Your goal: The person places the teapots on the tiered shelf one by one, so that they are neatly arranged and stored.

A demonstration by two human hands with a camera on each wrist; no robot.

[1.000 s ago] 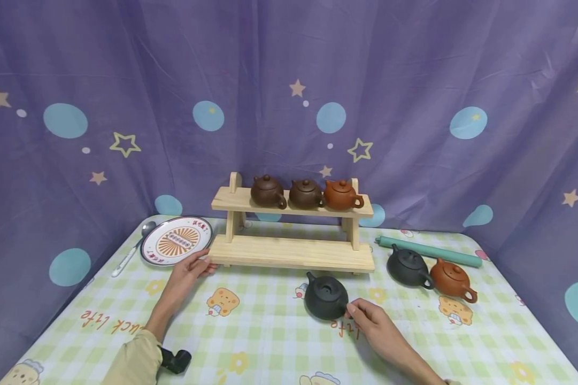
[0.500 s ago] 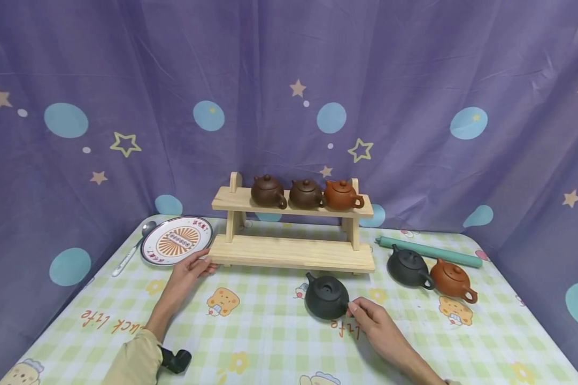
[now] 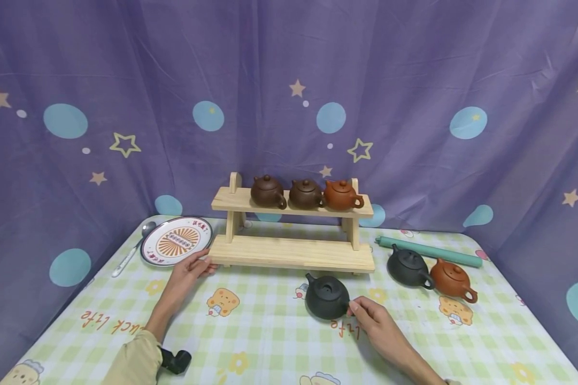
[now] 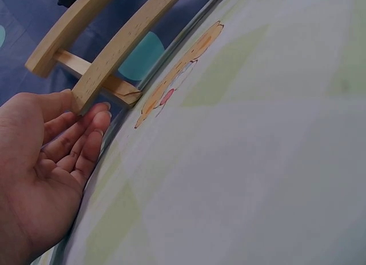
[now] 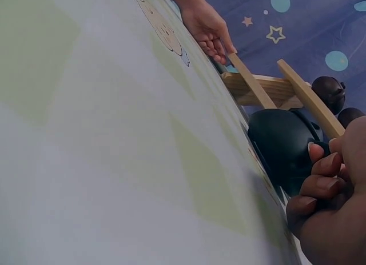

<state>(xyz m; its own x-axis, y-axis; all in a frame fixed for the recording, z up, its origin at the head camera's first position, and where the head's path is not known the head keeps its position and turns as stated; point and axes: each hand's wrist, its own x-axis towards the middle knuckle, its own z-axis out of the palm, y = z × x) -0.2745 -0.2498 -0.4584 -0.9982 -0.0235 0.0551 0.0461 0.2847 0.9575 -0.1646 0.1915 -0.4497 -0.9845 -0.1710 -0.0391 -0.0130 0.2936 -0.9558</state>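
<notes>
My right hand [image 3: 380,329] pinches the handle of a black teapot [image 3: 326,299], which stands upright in front of the two-tier wooden shelf [image 3: 289,252]. In the right wrist view the teapot [image 5: 280,136] is low by the tablecloth; I cannot tell whether its base touches. Its spout points to the back left. At the shelf's left end, my left hand [image 3: 185,278] holds the corner of the lower board, as the left wrist view shows with the board end [image 4: 91,88] at the thumb and fingers. Along the upper tier sit two dark brown teapots [image 3: 267,191] and an orange-brown teapot [image 3: 339,195].
Right of the shelf are another black teapot [image 3: 408,266], an orange-brown teapot [image 3: 451,279] and a green rolled stick [image 3: 433,251]. A patterned plate [image 3: 175,241] and a spoon [image 3: 133,254] lie at the left. Behind the table hangs a purple curtain [image 3: 269,80].
The black teapot and my right hand have shifted very slightly to the right. My left hand and the shelf have stayed where they were.
</notes>
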